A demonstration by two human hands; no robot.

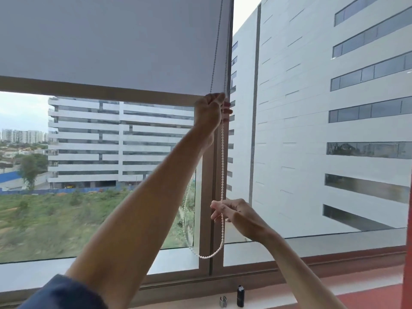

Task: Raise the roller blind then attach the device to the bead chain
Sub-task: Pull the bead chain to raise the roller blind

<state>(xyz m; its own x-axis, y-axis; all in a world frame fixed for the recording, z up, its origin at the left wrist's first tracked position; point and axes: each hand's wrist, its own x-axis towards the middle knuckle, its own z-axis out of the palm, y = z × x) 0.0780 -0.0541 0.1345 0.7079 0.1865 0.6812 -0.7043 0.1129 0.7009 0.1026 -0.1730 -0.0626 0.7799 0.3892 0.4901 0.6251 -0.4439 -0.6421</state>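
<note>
Head view, from inside a room with a wide window: a person works the bead chain (222,166) that hangs along the brown window frame (208,197) at the centre of the glass. The left hand (210,111), arm stretched up from a dark blue sleeve (64,295), is curled tight round the chain at the lower right corner of the grey roller blind (111,45), whose bottom bar (98,91) sits partway up the pane left of the frame. Lower down the frame, the right hand (236,214) pinches the same strand between thumb and fingers; below it the white chain sags in a loop just above the sill. On the pale window sill (301,284), near the foot of the frame, stand a small black device (240,295) and, just left of it, a little metal clip (223,301), the two apart from each other. White office blocks and a grassy lot fill the glass beyond the frame.
</note>
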